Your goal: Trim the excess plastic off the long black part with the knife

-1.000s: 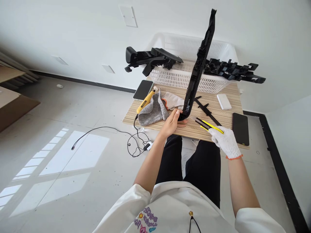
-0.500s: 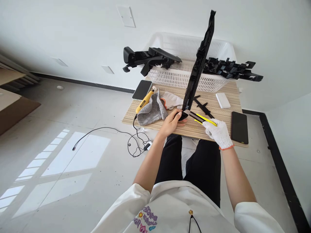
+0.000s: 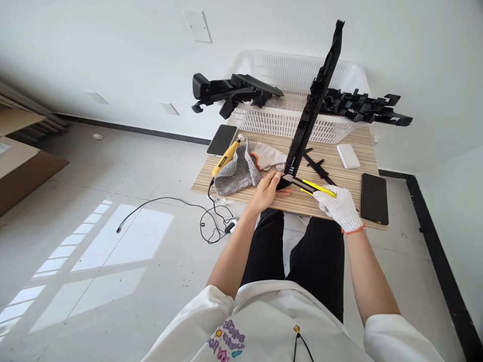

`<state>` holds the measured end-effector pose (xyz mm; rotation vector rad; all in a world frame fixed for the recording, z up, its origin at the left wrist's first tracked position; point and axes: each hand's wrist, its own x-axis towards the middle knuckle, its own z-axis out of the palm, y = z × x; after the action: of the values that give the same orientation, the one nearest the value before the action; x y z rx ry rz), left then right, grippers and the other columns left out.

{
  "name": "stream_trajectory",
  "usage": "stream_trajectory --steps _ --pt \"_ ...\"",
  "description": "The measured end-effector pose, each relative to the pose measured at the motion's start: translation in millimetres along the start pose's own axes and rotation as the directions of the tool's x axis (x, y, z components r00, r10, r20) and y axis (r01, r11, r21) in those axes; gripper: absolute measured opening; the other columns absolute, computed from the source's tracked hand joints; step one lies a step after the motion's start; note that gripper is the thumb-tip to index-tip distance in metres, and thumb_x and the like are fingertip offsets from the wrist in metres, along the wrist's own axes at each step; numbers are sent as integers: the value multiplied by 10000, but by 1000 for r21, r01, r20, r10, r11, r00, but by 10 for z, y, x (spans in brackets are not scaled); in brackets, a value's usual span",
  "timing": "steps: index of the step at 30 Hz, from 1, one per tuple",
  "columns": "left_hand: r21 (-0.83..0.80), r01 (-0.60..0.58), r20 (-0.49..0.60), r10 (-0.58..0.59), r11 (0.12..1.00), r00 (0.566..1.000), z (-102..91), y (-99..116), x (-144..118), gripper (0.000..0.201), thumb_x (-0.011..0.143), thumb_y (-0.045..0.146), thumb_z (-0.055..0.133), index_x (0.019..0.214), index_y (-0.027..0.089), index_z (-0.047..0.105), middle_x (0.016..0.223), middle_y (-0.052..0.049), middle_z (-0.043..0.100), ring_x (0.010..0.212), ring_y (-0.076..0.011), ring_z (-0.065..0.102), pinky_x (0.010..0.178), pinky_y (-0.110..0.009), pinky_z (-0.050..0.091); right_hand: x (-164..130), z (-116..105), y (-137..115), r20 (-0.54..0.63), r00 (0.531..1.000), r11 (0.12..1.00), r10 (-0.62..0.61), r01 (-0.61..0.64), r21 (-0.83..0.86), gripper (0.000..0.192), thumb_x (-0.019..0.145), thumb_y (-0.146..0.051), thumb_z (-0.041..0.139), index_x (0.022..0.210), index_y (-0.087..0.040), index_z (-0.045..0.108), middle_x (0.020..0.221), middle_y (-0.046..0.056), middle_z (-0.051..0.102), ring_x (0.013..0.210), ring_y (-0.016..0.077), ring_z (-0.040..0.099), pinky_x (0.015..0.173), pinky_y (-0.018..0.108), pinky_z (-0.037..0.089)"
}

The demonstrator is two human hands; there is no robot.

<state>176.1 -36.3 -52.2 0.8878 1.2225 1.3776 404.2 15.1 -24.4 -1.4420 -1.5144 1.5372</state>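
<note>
A long black plastic trim strip [image 3: 306, 118] rises at a slant over the table, its lower end gripped in my bare left hand [image 3: 266, 191]. My right hand [image 3: 338, 205], in a white knit glove with an orange cuff, is closed round a yellow and black utility knife [image 3: 315, 187]. The knife's blade points left and lies against or just over the strip's lower end, close to my left thumb; whether it touches, I cannot tell. Behind the strip, a thin black plastic piece [image 3: 320, 167] rests on the table.
A white plastic basket [image 3: 249, 119] stands at the back, with black plastic parts [image 3: 237, 90] across it. On the wooden table [image 3: 206, 182] are a grey cloth [image 3: 238, 173], a yellow corded tool [image 3: 225, 160], a white glove [image 3: 268, 155], phones [image 3: 374, 198] and a white box [image 3: 348, 156]. A cable [image 3: 162, 198] trails over the floor.
The strip's upper end has tilted to the right. The knife's blade has shifted slightly left and down along the strip's lower end. Both hands keep their hold.
</note>
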Motion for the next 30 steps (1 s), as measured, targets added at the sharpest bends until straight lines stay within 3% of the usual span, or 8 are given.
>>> stream_trajectory --steps 5,12,16,21,26,30 --pt "14 -5 -22 5 1000 1000 4 -2 -8 467 968 623 587 1084 173 626 1066 -77 694 866 -242 795 764 -384 692 -4 18 -10 -39 999 1000 8 -7 16 319 727 -441 811 843 -177 673 477 -53 480 428 91 397 373 216 263" --pt "20 -24 -6 24 999 1000 -13 -2 -12 391 989 579 577 1042 192 597 1051 -59 657 860 -207 774 804 -373 674 55 18 -1 -268 962 990 -58 91 109 271 752 -437 776 808 -201 653 514 -44 501 452 106 453 367 221 290" --pt "29 2 0 -2 1000 1000 -17 27 -28 272 1003 474 564 1052 206 567 1060 -48 637 872 -190 759 805 -368 663 77 -2 20 -235 970 993 -64 84 78 282 755 -447 778 780 -210 629 503 -47 488 444 104 437 368 225 283" --pt "-11 29 88 -28 1000 996 -15 110 -85 159 962 307 547 1094 227 511 1106 -40 633 906 -189 753 857 -398 643 38 13 2 -213 975 996 -61 72 45 295 759 -456 770 831 -194 657 505 -49 485 446 101 439 371 217 285" --pt "-32 -6 102 9 999 995 -20 97 -76 215 947 351 582 1056 249 427 952 6 591 873 -179 715 798 -353 610 2 14 -10 -187 981 997 -45 55 47 319 734 -445 783 885 -193 658 509 -53 504 443 103 446 368 212 286" --pt "63 -100 53 97 993 994 -41 33 -41 270 950 377 650 1061 257 435 805 44 531 775 -140 628 756 -270 526 -15 6 -23 -167 985 998 -40 46 33 299 730 -427 789 860 -192 658 509 -46 517 437 96 433 366 209 282"
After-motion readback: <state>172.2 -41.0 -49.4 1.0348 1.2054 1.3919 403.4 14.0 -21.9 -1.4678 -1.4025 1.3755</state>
